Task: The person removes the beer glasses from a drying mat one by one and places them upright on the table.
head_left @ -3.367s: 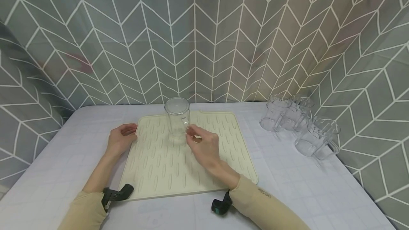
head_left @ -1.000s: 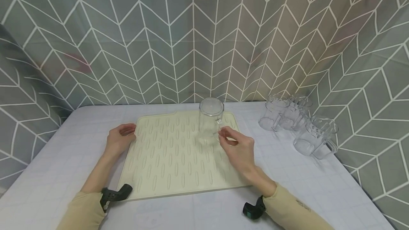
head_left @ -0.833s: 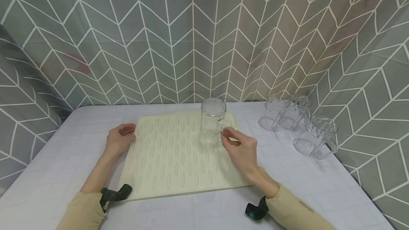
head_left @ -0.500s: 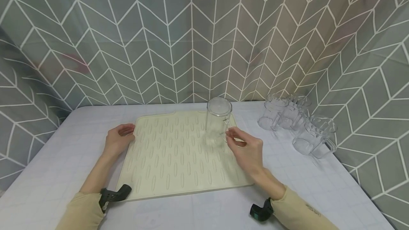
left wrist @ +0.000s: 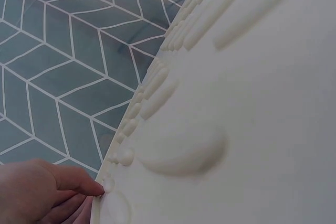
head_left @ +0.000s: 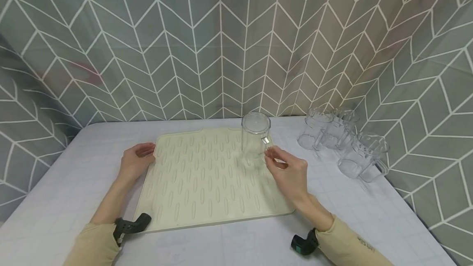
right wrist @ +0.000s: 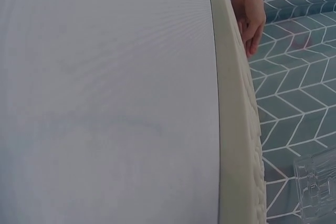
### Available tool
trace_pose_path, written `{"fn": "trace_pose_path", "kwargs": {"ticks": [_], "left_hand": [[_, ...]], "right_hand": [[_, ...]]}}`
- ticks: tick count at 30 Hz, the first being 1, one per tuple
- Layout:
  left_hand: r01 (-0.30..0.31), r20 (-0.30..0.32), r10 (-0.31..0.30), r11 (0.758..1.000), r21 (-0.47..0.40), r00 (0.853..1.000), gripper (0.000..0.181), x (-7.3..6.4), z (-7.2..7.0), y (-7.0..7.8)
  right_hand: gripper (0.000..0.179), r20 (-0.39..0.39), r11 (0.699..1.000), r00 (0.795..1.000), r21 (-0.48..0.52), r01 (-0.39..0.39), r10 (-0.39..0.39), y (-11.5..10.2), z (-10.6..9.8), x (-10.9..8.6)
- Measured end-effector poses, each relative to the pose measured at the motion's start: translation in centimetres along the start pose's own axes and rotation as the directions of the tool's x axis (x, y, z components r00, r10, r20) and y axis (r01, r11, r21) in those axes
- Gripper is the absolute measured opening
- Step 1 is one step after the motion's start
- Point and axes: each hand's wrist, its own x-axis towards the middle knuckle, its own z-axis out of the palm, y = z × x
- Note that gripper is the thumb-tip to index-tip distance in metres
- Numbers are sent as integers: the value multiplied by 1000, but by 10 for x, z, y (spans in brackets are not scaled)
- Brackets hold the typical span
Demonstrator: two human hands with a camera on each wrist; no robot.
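Observation:
My right hand (head_left: 290,173) pinches the handle of a clear glass mug (head_left: 256,141), which stands bottom-up over the back right part of a cream drying mat (head_left: 192,184). Part of this mug (right wrist: 316,187) shows at the lower right of the right wrist view; the right hand is out of that frame. At the mat's left edge, my left hand (head_left: 136,161) holds the rim. Close up in the left wrist view, the left hand (left wrist: 47,190) has a fingertip on the mat's edge and the other fingers tucked beside it, partly hidden.
Several more clear mugs stand together at the right: one at the back (head_left: 314,130), one beside it (head_left: 339,130), one nearer (head_left: 363,157). A white cloth (head_left: 221,245) covers the table. Patterned curtains (head_left: 207,44) rise behind and at both sides.
My right hand has carried the upturned mug from the mat's middle toward its right side, slowing over the last half second. My left hand stays at the mat's left edge.

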Motion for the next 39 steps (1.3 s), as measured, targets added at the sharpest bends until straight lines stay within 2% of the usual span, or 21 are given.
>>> {"fn": "trace_pose_path", "kwargs": {"ticks": [10,20,32,39], "left_hand": [[-6,-4,6,1000,14,1000,50,-1,0,3],[-23,-1,23,999,-22,1000,51,-1,-2,5],[-36,-12,35,998,-42,999,49,-1,-2,8],[-31,-14,31,998,-57,999,48,1,-2,7]], "right_hand": [[25,10,999,1000,-39,14,-13,-3,-2,2],[21,30,978,995,-185,96,-92,-4,-4,4],[23,49,968,985,-182,174,-168,-7,-3,6],[22,83,945,976,-245,216,-202,-8,-5,7]]}}
